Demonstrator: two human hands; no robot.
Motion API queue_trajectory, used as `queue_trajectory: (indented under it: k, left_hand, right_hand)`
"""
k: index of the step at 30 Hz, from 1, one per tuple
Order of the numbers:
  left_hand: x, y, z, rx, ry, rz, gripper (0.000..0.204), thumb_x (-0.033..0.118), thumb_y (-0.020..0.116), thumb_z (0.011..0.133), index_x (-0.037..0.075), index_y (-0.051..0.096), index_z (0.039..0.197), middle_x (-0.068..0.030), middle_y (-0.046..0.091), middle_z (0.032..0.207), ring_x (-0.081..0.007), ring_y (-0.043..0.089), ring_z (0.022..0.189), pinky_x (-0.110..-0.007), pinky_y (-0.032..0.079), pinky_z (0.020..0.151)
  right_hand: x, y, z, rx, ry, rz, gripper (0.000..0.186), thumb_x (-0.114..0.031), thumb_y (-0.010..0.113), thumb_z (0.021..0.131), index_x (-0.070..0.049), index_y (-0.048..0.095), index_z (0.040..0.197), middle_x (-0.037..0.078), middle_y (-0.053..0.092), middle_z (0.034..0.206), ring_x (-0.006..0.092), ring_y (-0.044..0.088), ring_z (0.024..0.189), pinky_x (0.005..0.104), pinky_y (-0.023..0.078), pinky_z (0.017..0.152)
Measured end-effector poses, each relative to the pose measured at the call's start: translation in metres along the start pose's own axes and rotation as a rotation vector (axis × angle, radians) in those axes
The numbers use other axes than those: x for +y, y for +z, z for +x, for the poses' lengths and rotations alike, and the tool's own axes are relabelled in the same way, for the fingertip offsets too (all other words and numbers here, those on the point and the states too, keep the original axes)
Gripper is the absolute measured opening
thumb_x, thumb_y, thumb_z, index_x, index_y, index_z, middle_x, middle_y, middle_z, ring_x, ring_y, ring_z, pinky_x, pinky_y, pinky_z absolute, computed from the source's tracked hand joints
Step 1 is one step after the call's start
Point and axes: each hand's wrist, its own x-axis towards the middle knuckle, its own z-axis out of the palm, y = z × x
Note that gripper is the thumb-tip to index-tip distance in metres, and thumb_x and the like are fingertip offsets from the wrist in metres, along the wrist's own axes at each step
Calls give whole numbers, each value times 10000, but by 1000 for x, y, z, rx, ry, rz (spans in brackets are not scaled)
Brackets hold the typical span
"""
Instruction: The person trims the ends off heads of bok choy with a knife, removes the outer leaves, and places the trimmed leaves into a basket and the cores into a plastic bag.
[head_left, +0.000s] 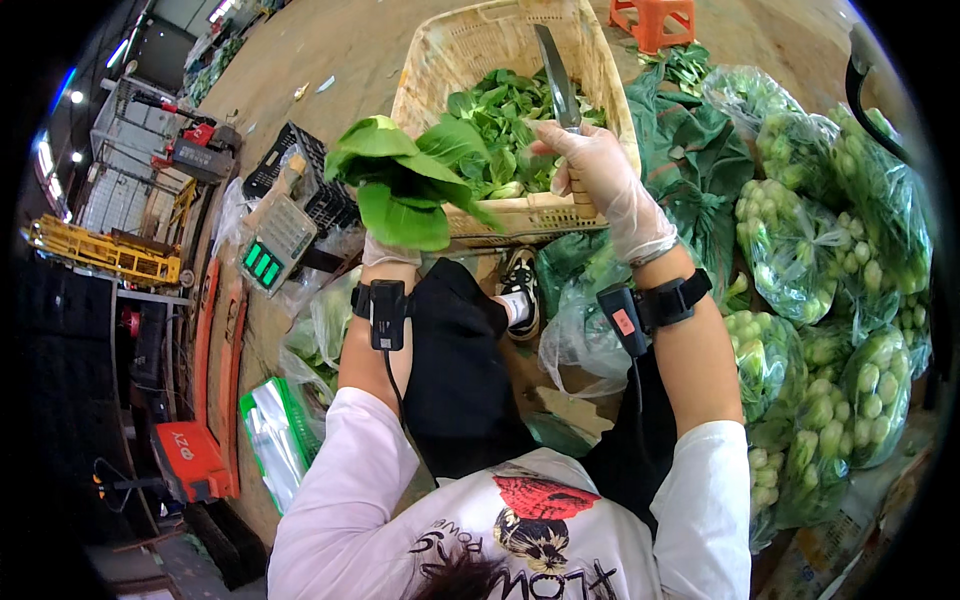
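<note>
My left hand (388, 251), in a clear glove, holds up a leafy bok choy (408, 185); its broad green leaves hide my fingers. My right hand (608, 185), gloved too, is closed round the handle of a knife (558, 78), and the long blade points up and away from me. Both hands are over the near side of a yellowish plastic crate (415, 95). Loose green leaves and bok choy trimmings (510, 125) lie inside it.
Several clear bags of bok choy (790, 240) are piled at right, beside green netting (690, 150). An orange stool (655, 22) stands behind. On the left are a digital scale (280, 240), a black crate (325, 190), a green box of plastic bags (275, 440) and a red pallet jack (195, 460).
</note>
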Motion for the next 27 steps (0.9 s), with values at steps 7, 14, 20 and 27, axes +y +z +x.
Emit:
queue_trajectory:
  k: [7, 14, 20, 27]
  left_hand:
    - [3, 21, -13, -108, -99, -135, 708, 676, 422, 815, 63, 499, 1161, -89, 565, 991, -220, 542, 913, -362, 456, 839]
    - [0, 28, -13, -105, -100, -139, 754, 679, 417, 815, 26, 474, 1186, -100, 563, 990, -218, 542, 904, -354, 462, 822]
    - [4, 39, -16, -92, -85, -130, 793, 682, 412, 815, -6, 453, 1208, -109, 561, 988, -217, 543, 897, -346, 468, 806]
    - [10, 7, -3, -316, -231, 3, 791, 680, 384, 829, -32, 471, 1162, -122, 566, 920, -207, 561, 789, -315, 511, 676]
  right_hand:
    - [15, 18, 4, -137, 41, 124, 355, -252, 657, 817, 6, 586, 1050, 68, 632, 870, 115, 542, 459, 233, 421, 405]
    - [35, 47, -4, -390, 371, 297, 303, -218, 670, 783, 13, 610, 970, 88, 642, 857, 121, 582, 707, 218, 459, 623]
    - [27, 62, -13, -310, -30, 271, 332, -192, 678, 773, -29, 613, 1055, 16, 645, 793, 104, 555, 607, 234, 462, 566]
    - [-4, 38, -21, -117, -229, -583, 324, -260, 632, 747, -41, 647, 986, 152, 642, 758, 266, 627, 689, 321, 487, 650]
